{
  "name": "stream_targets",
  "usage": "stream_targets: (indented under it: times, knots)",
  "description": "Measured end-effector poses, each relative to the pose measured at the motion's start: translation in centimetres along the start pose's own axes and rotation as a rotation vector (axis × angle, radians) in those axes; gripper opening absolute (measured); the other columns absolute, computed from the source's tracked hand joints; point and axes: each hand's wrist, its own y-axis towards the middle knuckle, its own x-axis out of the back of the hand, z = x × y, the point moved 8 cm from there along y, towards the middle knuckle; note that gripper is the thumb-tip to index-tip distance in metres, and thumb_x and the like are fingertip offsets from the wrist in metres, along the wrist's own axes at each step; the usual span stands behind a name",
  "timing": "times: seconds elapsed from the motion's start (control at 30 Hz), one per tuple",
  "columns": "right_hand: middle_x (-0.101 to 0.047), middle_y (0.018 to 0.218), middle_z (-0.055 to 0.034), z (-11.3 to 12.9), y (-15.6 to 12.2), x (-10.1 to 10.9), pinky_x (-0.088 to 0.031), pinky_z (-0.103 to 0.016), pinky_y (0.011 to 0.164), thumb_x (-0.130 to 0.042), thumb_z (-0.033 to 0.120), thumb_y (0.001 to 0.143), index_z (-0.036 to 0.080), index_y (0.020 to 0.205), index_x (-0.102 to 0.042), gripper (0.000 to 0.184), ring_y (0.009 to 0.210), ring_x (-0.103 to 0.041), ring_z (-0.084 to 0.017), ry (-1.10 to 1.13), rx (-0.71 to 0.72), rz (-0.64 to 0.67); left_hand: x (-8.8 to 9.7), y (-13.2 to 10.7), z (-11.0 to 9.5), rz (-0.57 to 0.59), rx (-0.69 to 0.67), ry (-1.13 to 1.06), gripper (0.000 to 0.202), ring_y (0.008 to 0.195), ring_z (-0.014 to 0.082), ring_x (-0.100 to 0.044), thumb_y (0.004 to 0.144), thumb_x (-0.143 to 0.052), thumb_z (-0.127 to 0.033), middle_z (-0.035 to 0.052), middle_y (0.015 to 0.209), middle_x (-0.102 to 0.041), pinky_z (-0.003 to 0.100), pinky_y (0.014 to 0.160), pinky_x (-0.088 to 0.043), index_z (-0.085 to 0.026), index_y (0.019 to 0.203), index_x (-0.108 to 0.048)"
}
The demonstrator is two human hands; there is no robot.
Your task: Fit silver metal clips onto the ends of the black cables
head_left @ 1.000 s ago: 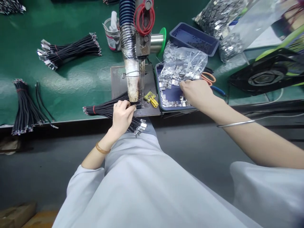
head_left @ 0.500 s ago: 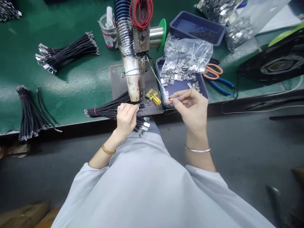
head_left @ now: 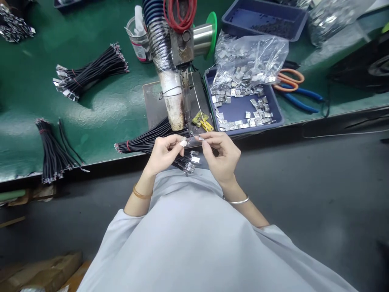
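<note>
Running left-right, the cable bundle (head_left: 140, 143) (tied end (head_left: 121, 147) left) fans rightward.

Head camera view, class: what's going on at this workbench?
A person's right hand pinches a small metal USB plug close to the left hand, which is over a black cable bundle; what it grips is unclear. More plugs lie in the blue tray to the right, partly under a plastic bag. Other cable bundles lie to the left.
</note>
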Motion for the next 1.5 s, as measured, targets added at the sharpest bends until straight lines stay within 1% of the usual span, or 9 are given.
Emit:
stream_targets:
  times: [0.17, 0.37, 0.5, 0.77, 0.97, 1.1, 1.2, 1.4, 1.5]
  knots:
    - [-0.078, 0.093, -0.002, 0.7, -0.1, -0.5, -0.063, -0.033, 0.08, -0.065, 0.014, 0.093, 0.024, 0.083, -0.065, 0.014, 0.089, -0.076, -0.018, -0.001, 0.082, -0.006, -0.3, 0.5, -0.1, 0.081, 0.084, -0.062, 0.042, 0.049, 0.0089, -0.05, 0.092, -0.069, -0.051, 0.0007, 0.054, -0.062, 0.023, 0.052, -0.039, -0.014, 0.073, -0.07]
    - [-0.078, 0.097, -0.0027, -0.7, 0.1, -1.0, -0.062, -0.027, 0.068, -0.065, 0.017, 0.094, 0.023, 0.083, -0.065, 0.012, 0.086, -0.077, -0.016, 0.064, -0.07, 0.051, -0.5, 0.5, -0.4, 0.116, 0.08, -0.035, 0.039, 0.049, 0.0086, -0.049, 0.093, -0.066, -0.047, -0.0003, 0.054, -0.061, 0.022, 0.052, -0.039, -0.014, 0.071, -0.068]
    - [-0.078, 0.094, -0.0016, 0.2, 0.3, 0.2, -0.063, -0.031, 0.074, -0.068, 0.015, 0.092, 0.024, 0.083, -0.067, 0.012, 0.086, -0.077, -0.017, 0.01, 0.012, -0.068, -0.4, 0.5, -0.4, 0.08, 0.075, -0.05, 0.036, 0.049, 0.0089, -0.05, 0.093, -0.066, -0.044, -0.0004, 0.054, -0.061, 0.022, 0.052, -0.04, -0.014, 0.074, -0.069]
    - [-0.079, 0.088, -0.0005, 1.9, 0.4, -0.5, -0.063, -0.035, 0.075, -0.071, 0.015, 0.089, 0.026, 0.084, -0.07, 0.013, 0.081, -0.076, -0.018, -0.14, 0.166, 0.001, -0.2, 0.2, 0.1, -0.012, 0.099, -0.06, 0.023, 0.052, 0.0094, -0.055, 0.089, -0.069, -0.035, -0.0004, 0.057, -0.064, 0.021, 0.053, -0.043, -0.013, 0.082, -0.073]
    - [-0.079, 0.089, -0.0008, 1.1, 0.0, -0.5, -0.064, -0.033, 0.072, -0.07, 0.015, 0.09, 0.025, 0.084, -0.071, 0.012, 0.082, -0.077, -0.018, -0.075, 0.128, 0.006, 0.4, -0.1, 1.0, -0.167, 0.129, -0.094, 0.022, 0.059, 0.0099, -0.059, 0.078, -0.077, -0.034, 0.0013, 0.069, -0.069, 0.021, 0.059, -0.049, -0.013, 0.085, -0.073]
    - [-0.079, 0.092, -0.002, 0.1, -0.1, -0.2, -0.064, -0.033, 0.071, -0.069, 0.015, 0.091, 0.024, 0.088, -0.071, 0.01, 0.083, -0.077, -0.018, -0.026, 0.063, -0.009, -0.2, -0.1, 0.7, -0.09, 0.131, -0.154, 0.024, 0.054, 0.0093, -0.056, 0.083, -0.074, -0.037, -0.0008, 0.06, -0.064, 0.021, 0.057, -0.048, -0.014, 0.082, -0.07]
    - [-0.08, 0.094, -0.0022, 1.1, 0.0, 0.2, -0.065, -0.035, 0.074, -0.068, 0.016, 0.091, 0.026, 0.09, -0.071, 0.01, 0.085, -0.078, -0.019, -0.084, 0.149, -0.064, -0.4, 0.1, 0.3, -0.018, 0.129, -0.177, 0.026, 0.051, 0.0086, -0.054, 0.086, -0.073, -0.038, -0.0014, 0.056, -0.06, 0.02, 0.055, -0.046, -0.014, 0.077, -0.068]
    - [-0.08, 0.096, -0.0026, 2.7, 0.2, -1.2, -0.065, -0.035, 0.077, -0.067, 0.01, 0.091, 0.026, 0.093, -0.067, 0.016, 0.087, -0.078, -0.018, -0.124, 0.241, 0.116, -0.7, 0.3, 0.1, 0.082, 0.158, -0.182, 0.027, 0.049, 0.0086, -0.051, 0.082, -0.076, -0.037, 0.0001, 0.055, -0.062, 0.021, 0.052, -0.041, -0.013, 0.074, -0.071]
    - [-0.08, 0.095, -0.0022, 2.6, 0.1, -0.1, -0.065, -0.035, 0.075, -0.065, 0.012, 0.092, 0.027, 0.097, -0.066, 0.016, 0.086, -0.078, -0.019, -0.112, 0.253, 0.004, -0.8, 0.3, 0.3, 0.039, 0.174, -0.199, 0.025, 0.047, 0.0065, -0.041, 0.079, -0.077, -0.036, -0.0033, 0.051, -0.053, 0.021, 0.048, -0.034, -0.012, 0.074, -0.071]
